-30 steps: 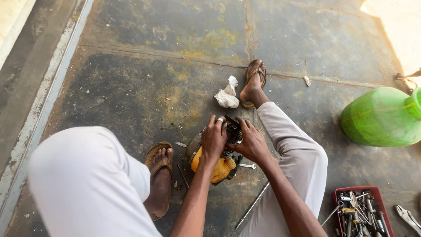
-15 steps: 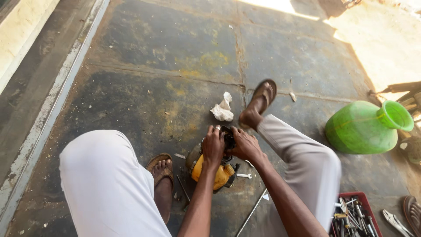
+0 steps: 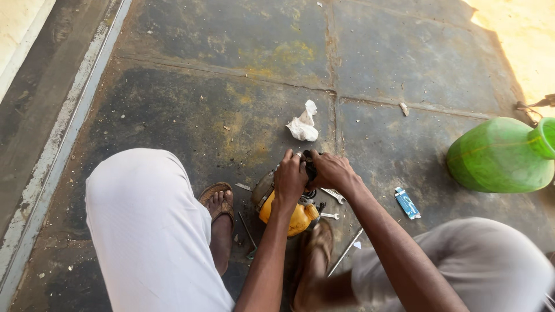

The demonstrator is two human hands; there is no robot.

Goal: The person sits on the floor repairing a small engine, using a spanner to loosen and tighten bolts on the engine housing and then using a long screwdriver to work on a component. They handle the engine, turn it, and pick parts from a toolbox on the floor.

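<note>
Gripping yellow-tanked engine (image 3: 289, 216), blue packet (image 3: 407, 203) nearby

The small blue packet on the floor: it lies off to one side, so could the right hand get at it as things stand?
Probably yes. The blue packet lies on bare floor just right of the right hand, with nothing between them. That hand is now on the dark part atop the yellow tank, so it must let go first.

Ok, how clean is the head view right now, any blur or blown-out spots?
Head view: right leg and right foot motion-blurred; sunlit ground at top right overexposed; both hands, left hand and right hand, and the yellow machine are sharp in even shade.
</note>
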